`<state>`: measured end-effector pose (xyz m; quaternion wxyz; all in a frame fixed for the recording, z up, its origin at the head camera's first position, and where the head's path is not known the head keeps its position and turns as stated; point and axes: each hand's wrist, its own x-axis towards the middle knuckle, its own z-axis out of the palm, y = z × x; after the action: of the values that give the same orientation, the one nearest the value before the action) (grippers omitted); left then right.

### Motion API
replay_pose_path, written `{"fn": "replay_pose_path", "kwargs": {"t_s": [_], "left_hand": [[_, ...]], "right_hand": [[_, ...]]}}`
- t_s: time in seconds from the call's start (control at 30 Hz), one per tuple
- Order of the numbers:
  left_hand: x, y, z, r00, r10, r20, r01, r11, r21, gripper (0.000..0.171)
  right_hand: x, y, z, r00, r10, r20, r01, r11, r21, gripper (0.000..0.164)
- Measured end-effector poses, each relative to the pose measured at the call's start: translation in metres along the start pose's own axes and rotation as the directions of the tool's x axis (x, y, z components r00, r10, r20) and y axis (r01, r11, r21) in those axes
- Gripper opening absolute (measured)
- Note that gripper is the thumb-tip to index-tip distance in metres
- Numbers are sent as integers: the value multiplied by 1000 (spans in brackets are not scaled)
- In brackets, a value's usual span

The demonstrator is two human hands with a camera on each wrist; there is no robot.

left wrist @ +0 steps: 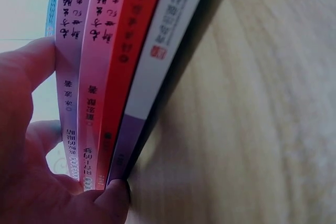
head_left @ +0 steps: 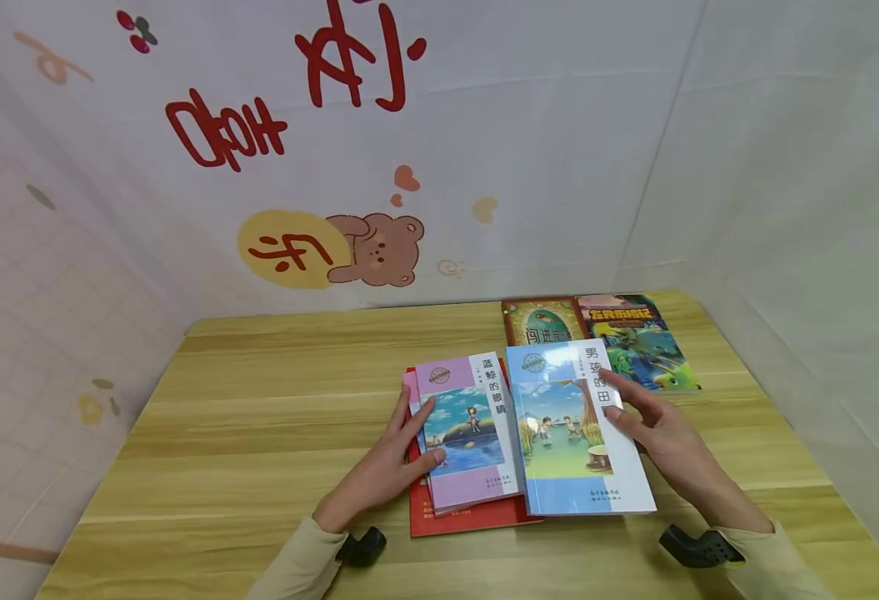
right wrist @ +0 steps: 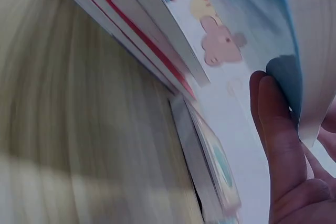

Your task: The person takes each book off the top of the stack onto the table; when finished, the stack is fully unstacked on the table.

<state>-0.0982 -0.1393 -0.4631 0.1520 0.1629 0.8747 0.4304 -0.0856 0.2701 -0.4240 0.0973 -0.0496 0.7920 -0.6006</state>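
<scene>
My right hand [head_left: 667, 433] holds the blue-covered book [head_left: 566, 492] by its right edge, thumb on the front cover and fingers beneath. The right wrist view shows this book raised above the stack, its cover bent at the fingers. Its left edge overlaps a purple-covered book [head_left: 465, 492], which tops the stack. My left hand [head_left: 382, 467] grips the stack's left side, thumb and a finger on the purple cover, other fingers at the spines. Under it lie a pink book [left wrist: 92, 103], a red book [head_left: 469, 523] and a white-and-purple-spined book [left wrist: 168, 40].
Behind the blue book lie a brown-bordered book [head_left: 540, 321] and a colourful cartoon-covered book [head_left: 637, 342], near the back edge of the wooden table [head_left: 259, 400]. A white printed curtain [head_left: 544, 150] hangs behind and along the sides.
</scene>
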Motion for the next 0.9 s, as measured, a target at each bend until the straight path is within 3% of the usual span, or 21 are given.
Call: {"fn": "replay_pose_path", "kwargs": {"t_s": [0.47, 0.9], "left_hand": [[1, 3, 0, 1000, -16, -4, 16, 1000, 11, 82], [1, 5, 0, 1000, -21, -11, 22, 1000, 17, 82]], "right_hand": [[-32, 9, -61, 996, 49, -78, -59, 991, -123, 58], [-50, 36, -102, 992, 53, -116, -71, 985, -155, 58]]}}
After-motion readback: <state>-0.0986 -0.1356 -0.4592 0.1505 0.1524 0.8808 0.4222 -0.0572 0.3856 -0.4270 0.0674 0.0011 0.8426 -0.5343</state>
